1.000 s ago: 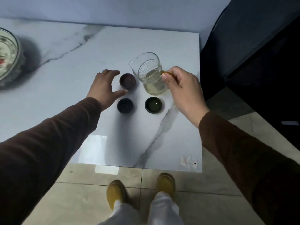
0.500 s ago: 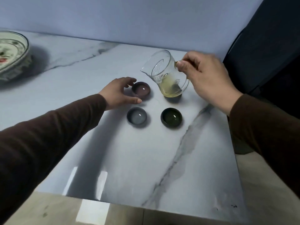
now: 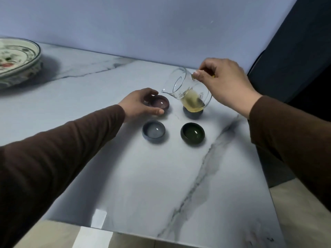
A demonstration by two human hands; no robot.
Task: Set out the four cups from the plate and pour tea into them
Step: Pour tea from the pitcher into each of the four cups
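Note:
Four small cups stand in a square on the marble table (image 3: 125, 176): a brown cup (image 3: 160, 104) back left, a grey-blue cup (image 3: 153, 131) front left, a dark green cup (image 3: 192, 133) front right, and a dark cup (image 3: 193, 113) back right, mostly hidden behind the pitcher. My right hand (image 3: 222, 83) grips the handle of a glass pitcher (image 3: 188, 93) with yellow tea, tilted left, its spout just above the brown cup. My left hand (image 3: 139, 102) curls around the brown cup's left side, thumb at its front.
A painted plate (image 3: 16, 59) sits at the table's far left, against the pale wall. A dark cabinet (image 3: 295, 51) stands to the right of the table. The table's front edge and tiled floor (image 3: 295, 212) lie below.
My right hand has tipped the pitcher further left, bringing its spout down toward the brown cup. My left hand has stayed at that cup. The view has shifted forward and up.

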